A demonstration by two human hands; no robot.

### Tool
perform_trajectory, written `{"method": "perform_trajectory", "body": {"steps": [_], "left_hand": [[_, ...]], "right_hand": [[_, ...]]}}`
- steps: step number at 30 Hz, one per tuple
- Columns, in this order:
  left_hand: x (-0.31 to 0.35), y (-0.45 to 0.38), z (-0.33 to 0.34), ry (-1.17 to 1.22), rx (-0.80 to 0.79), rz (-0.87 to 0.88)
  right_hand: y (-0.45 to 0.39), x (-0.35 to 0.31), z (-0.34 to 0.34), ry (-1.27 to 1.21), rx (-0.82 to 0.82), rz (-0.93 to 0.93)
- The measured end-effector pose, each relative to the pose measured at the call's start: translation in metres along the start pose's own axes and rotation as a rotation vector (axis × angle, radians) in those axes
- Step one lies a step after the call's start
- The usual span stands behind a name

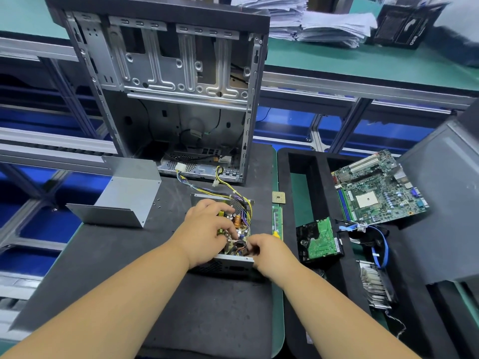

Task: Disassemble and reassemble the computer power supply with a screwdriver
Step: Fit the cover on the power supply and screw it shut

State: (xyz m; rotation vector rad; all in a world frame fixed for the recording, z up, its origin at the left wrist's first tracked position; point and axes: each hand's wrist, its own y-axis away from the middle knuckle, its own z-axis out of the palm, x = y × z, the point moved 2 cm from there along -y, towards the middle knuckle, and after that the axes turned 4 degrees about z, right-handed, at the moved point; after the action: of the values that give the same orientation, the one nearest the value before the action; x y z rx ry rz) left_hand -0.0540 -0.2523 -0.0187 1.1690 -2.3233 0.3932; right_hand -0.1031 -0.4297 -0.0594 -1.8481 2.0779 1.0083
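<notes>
The open grey metal power supply box (228,264) lies flat under both hands, its circuit board exposed with a copper coil and a bundle of yellow, black and purple wires running away from the hands. Its bent grey sheet-metal cover (124,200) sits well to the left of the left hand. The yellow-handled screwdriver (275,226) lies just beyond the right hand, tip pointing away.
</notes>
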Motion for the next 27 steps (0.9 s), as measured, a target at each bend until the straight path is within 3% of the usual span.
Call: {"method": "perform_trajectory", "body": {"steps": [4,9,15,27], "left_hand": [[-0.003,0.006,-0.005,0.158,0.15,-0.007],[-0.014,0.017,-0.024,0.227,0.342,-0.175],[-0.033,0.018,-0.039,0.037,0.21,-0.348],[-0.069,-0.004,-0.057,-0.081,0.028,-0.107]], "right_hand": [[0.005,0.001,-0.01,-0.037,0.002,-0.016],[0.012,-0.001,-0.04,-0.006,0.179,-0.046],[0.006,-0.024,-0.065,-0.052,0.277,-0.04],[-0.037,-0.064,-0.056,0.007,0.425,0.198]]}}
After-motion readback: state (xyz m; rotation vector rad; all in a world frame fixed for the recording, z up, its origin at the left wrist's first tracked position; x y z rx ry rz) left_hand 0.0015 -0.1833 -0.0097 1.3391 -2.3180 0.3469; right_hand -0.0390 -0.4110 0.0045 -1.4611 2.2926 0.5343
